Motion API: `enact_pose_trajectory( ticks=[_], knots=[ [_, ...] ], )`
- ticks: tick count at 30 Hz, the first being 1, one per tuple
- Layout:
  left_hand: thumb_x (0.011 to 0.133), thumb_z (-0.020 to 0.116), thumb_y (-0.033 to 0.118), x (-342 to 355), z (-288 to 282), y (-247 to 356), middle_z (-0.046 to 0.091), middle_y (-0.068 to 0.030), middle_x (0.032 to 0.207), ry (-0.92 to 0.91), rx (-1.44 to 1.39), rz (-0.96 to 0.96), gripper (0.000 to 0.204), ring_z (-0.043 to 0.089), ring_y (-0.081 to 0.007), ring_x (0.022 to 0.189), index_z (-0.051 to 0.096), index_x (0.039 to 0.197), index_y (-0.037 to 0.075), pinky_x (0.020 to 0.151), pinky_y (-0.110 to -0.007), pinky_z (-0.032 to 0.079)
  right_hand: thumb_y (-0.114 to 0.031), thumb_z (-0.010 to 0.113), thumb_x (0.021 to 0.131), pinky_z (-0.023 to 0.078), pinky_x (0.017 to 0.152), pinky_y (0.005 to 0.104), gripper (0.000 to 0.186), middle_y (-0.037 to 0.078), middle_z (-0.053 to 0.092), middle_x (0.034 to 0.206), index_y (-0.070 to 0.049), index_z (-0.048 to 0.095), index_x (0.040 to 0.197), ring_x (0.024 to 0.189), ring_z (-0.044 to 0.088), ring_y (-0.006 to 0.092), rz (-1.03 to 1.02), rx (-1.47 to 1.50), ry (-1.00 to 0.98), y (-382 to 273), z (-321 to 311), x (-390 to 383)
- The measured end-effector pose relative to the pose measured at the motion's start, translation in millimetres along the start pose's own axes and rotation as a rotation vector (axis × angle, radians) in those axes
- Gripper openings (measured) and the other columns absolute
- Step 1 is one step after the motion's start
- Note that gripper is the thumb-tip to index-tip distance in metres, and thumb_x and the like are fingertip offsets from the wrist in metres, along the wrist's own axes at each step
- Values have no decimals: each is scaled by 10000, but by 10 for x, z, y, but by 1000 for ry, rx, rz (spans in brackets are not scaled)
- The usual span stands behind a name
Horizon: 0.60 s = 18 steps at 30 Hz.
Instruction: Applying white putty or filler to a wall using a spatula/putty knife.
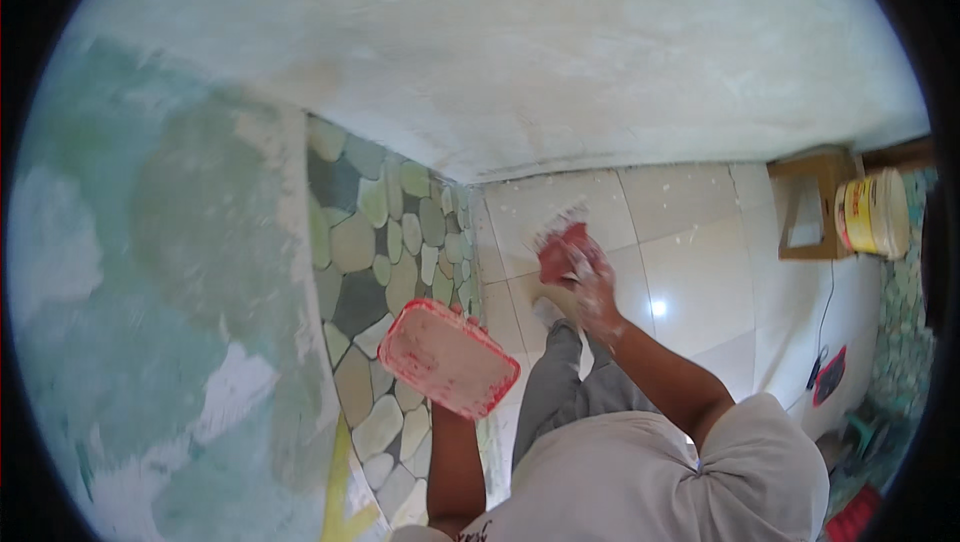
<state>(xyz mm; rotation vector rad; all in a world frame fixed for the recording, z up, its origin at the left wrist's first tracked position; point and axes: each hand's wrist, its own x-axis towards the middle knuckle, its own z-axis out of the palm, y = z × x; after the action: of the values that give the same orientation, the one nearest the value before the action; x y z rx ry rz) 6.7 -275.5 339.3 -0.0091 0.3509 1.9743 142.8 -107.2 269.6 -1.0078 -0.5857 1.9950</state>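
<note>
A red-rimmed rectangular tray (pixel 448 357) coated with pale pinkish-white paste is held in my left hand (pixel 474 320), whose fingertips show over its far edge; the palm is hidden beneath. My right hand (pixel 598 290), smeared white, grips a red spreader (pixel 559 254) with white paste along its edge, held above the tiled floor to the right of the tray. My legs and one pale-shod foot (pixel 545 312) are below my hands.
A pale plastered wall (pixel 560 52) runs ahead. Left are a patchy green-white wall (pixel 160 272) and a pebble-patterned surface (pixel 352 242). On the right, a yellow-labelled bucket (pixel 876 212) sits by a cardboard box (pixel 833 167) on the tiled floor (pixel 690 292), near a cable and a red-and-black object (pixel 830 374).
</note>
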Motion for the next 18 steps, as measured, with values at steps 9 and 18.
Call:
enact_pose_trajectory(
  ticks=[9,18],
  knots=[
    [867,459,643,-835,552,596,499,-97,1352,-51,-52,115,718,517,-299,1167,434,1359,119,972,-472,441,-56,597,911,537,753,296,188,76,667,949,-3,604,1091,846,653,159,-272,-223,-427,-1600,1014,-2414],
    [865,405,691,-953,1261,88,547,-111,1295,-183,44,155,751,547,-298,1129,479,1321,99,956,-466,454,32,604,797,530,702,375,249,201,647,942,62,589,1043,824,655,326,-781,-1158,-1005,-2582,1329,-3234]
  ],
)
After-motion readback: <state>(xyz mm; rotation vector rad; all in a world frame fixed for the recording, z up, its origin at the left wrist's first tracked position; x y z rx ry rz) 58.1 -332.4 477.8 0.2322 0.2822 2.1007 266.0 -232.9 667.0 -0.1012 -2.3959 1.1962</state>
